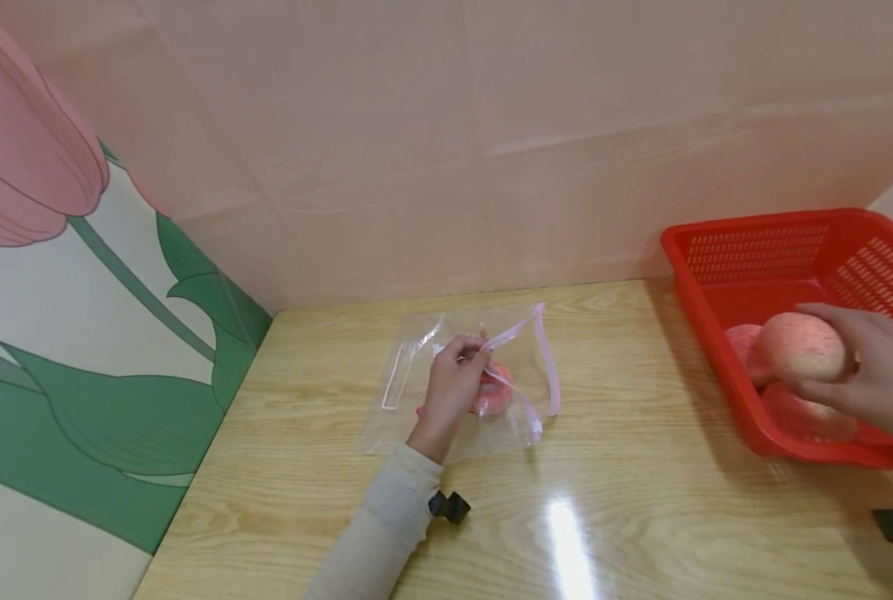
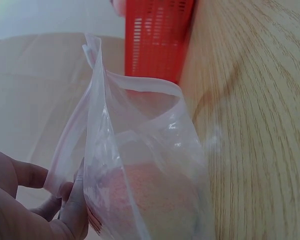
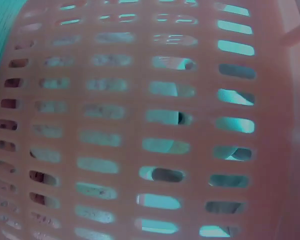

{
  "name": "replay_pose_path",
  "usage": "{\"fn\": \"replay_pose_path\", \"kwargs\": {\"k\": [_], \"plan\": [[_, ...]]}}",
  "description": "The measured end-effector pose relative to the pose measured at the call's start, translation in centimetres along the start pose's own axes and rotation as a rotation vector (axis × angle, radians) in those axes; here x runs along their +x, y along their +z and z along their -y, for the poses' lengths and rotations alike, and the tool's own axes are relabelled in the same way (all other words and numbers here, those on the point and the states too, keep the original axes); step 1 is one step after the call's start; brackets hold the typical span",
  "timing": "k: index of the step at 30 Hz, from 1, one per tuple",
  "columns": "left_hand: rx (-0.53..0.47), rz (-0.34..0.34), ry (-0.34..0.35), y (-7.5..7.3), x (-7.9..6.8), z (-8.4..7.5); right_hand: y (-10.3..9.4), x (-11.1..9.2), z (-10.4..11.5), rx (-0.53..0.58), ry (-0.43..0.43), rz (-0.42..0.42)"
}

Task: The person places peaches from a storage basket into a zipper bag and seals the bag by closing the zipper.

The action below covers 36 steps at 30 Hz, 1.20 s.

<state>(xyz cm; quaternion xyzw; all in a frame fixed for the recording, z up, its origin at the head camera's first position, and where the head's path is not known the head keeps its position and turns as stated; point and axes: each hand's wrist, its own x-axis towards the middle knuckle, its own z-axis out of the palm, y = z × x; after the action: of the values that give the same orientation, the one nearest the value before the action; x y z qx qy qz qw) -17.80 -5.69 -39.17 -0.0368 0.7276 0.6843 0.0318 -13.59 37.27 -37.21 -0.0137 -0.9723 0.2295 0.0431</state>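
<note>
My left hand [image 1: 456,379] pinches the upper edge of a clear zip bag [image 1: 409,392] with a pink zip strip, holding its mouth apart. Inside the bag lies one peach [image 1: 497,396], seen through the plastic and also large in the left wrist view as a pinkish peach [image 2: 150,195]. At the far right, my right hand [image 1: 885,375] grips a peach [image 1: 802,348] between thumb and fingers, over the red basket [image 1: 697,325]. Below and beside it in the basket are other peaches [image 1: 810,414]. The right wrist view shows only the basket's slotted wall [image 3: 130,120], which hides that hand.
The wooden table [image 1: 281,475] meets a pinkish covered wall [image 1: 386,167] at the back. On the left stands a panel painted with a tulip [image 1: 27,142] and green leaves. Small black wrist mounts [image 1: 450,506] sit at the wrists.
</note>
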Motion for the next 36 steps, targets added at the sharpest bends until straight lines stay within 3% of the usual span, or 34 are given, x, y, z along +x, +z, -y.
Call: {"fn": "replay_pose_path", "kwargs": {"k": [7, 15, 22, 30, 36], "plan": [[-0.007, -0.014, 0.015, 0.14, 0.0, 0.0, 0.55, -0.22, -0.27, -0.093, 0.094, -0.088], [-0.012, -0.023, 0.015, 0.2, -0.03, -0.09, 0.37, 0.0, -0.76, -0.07, 0.043, -0.037], [-0.006, -0.019, 0.014, 0.13, -0.22, -0.4, 0.56, -0.18, -0.09, -0.101, 0.123, -0.079], [-0.013, -0.02, 0.007, 0.2, -0.04, -0.17, 0.37, 0.18, -0.67, 0.039, 0.048, -0.057], [-0.005, -0.02, 0.018, 0.11, 0.05, -0.05, 0.09, 0.02, -0.65, -0.027, 0.018, -0.062]]}}
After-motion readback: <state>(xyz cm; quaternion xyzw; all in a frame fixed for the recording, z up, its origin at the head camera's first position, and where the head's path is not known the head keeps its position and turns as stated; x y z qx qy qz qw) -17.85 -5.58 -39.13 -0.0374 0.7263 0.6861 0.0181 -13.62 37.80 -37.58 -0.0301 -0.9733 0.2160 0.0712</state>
